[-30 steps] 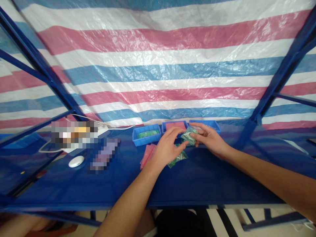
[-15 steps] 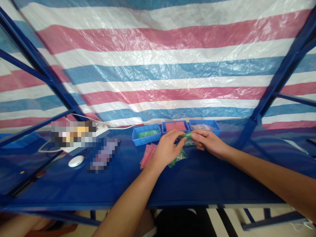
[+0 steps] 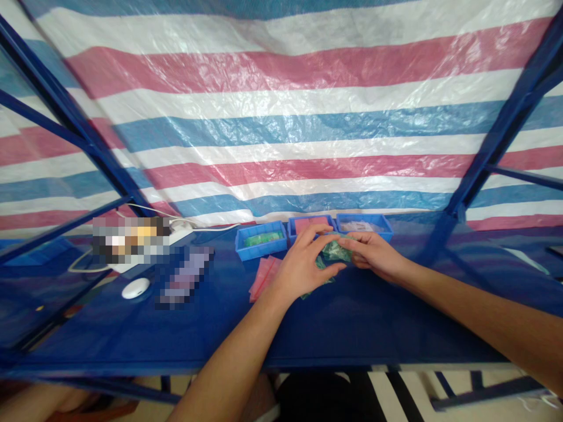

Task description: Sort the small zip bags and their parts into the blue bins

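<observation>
My right hand (image 3: 373, 253) pinches the right edge of a small green plastic bag (image 3: 336, 252), held above the blue table. My left hand (image 3: 305, 264) is at the bag's left side with thumb and fingers spread apart. Its forefinger lies along the bag's top edge; whether it touches cannot be told. Another green bag (image 3: 328, 281) lies on the table, mostly hidden below my left hand. Pink plastic bags (image 3: 264, 278) lie just left of that hand.
Along the back stand three blue bins: a left bin (image 3: 259, 253) with green bags, a middle bin (image 3: 291, 233) with pink ones, and a right bin (image 3: 386, 230) with clear ones. A white oval object (image 3: 136, 288) and cables (image 3: 215, 228) are at left. Another person's arm (image 3: 39, 401) shows lower left.
My left thumb and fingers have parted from their pinch at the bag's top edge. The green bag now hangs lower and shows more of its face, still in my right hand.
</observation>
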`<state>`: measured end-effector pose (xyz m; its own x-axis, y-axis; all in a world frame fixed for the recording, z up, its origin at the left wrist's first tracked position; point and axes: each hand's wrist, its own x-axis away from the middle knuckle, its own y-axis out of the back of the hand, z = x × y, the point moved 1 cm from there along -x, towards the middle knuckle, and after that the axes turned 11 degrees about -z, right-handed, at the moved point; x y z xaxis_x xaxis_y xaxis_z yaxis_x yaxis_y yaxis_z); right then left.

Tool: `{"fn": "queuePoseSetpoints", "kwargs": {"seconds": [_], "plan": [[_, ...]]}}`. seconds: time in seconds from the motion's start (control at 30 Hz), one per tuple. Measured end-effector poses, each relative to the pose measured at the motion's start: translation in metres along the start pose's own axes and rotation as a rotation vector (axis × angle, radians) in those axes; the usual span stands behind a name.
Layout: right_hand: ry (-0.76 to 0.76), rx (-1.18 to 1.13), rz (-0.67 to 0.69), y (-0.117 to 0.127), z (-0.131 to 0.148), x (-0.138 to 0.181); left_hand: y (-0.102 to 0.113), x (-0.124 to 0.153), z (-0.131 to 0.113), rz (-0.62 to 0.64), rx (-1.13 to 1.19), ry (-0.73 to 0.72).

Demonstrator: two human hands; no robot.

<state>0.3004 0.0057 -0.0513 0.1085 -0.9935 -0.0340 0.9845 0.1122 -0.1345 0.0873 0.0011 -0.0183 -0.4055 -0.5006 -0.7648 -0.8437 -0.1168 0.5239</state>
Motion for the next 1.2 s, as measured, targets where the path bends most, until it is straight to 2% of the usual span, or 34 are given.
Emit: {"fn": "queuePoseSetpoints", "kwargs": {"seconds": [0.13,0.27,0.47,0.57,0.73,0.87,1.0,1.2], "plan": [[-0.025,-0.03,0.02,-0.002,-0.001,0.001,-0.001,0.003,0.007,0.028,-0.03,-0.013],[-0.006,-0.012,0.017,-0.004,-0.002,0.002,0.0,0.002,0.009,-0.026,-0.023,0.016],[0.233,0.099,-0.086,-0.003,0.002,0.0,0.002,-0.003,0.004,-0.141,0.036,0.16],[0.29,0.19,-0.037,-0.002,0.004,0.0,0.001,-0.004,0.001,-0.125,0.062,0.235],[0.28,0.255,-0.015,0.002,-0.001,-0.001,-0.003,-0.003,0.001,-0.031,0.114,0.284],[0.261,0.25,-0.024,0.003,-0.004,-0.001,-0.007,-0.001,0.005,-0.047,0.14,0.324],[0.243,0.251,-0.009,0.002,-0.002,-0.001,-0.01,0.001,0.012,-0.07,0.26,0.403],[0.253,0.283,0.002,0.002,-0.002,-0.001,-0.011,0.002,0.014,-0.049,0.365,0.42]]}}
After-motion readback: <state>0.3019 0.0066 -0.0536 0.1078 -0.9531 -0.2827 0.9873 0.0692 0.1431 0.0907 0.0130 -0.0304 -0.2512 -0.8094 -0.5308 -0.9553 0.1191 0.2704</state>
